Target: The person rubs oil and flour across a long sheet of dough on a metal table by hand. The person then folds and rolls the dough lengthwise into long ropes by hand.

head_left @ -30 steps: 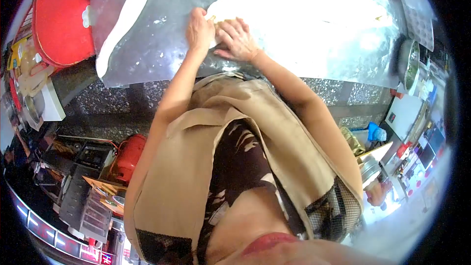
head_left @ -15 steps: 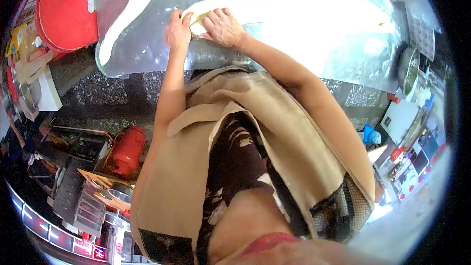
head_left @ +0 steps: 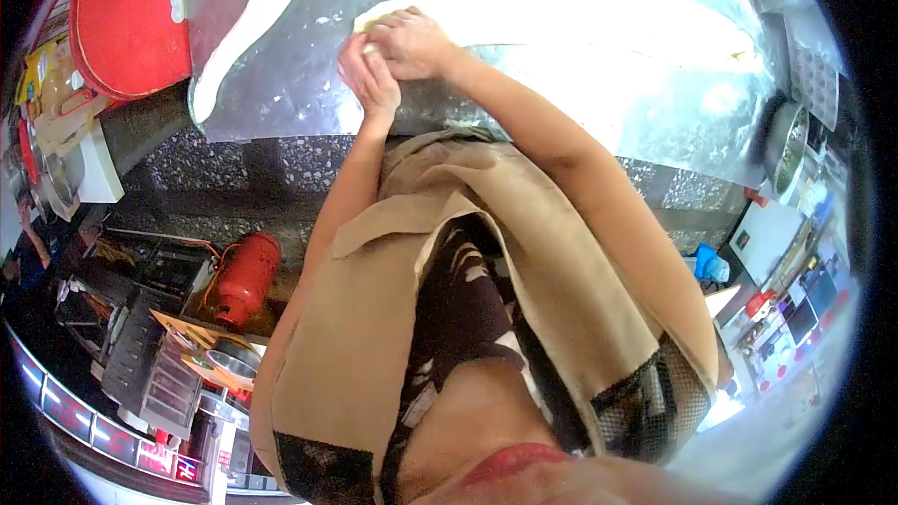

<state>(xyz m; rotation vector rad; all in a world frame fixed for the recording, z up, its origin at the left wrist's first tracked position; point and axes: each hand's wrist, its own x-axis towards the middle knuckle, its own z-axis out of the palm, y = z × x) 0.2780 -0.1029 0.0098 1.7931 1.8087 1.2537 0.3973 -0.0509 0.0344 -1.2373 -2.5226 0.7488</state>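
A long strip of pale dough stretches across the metal worktop, its right part washed out by glare. My right hand is closed over the dough's near left end, fingers curled. Against its fingertips presses my left hand, partly closed, with its thumb turned towards the right hand. Only a small bit of dough shows between the two hands; the rest of that part is hidden by the fingers. Farther left, a second dough strip lies apart from both hands.
Beside the worktop's left end is a red padded seat. A metal bowl and a tray with round hollows are at the right. Behind me on the floor stands a red gas cylinder.
My left hand has moved right and slightly nearer my body, turning in against the right hand. The right hand has shifted a little left and up. The view has shifted slightly.
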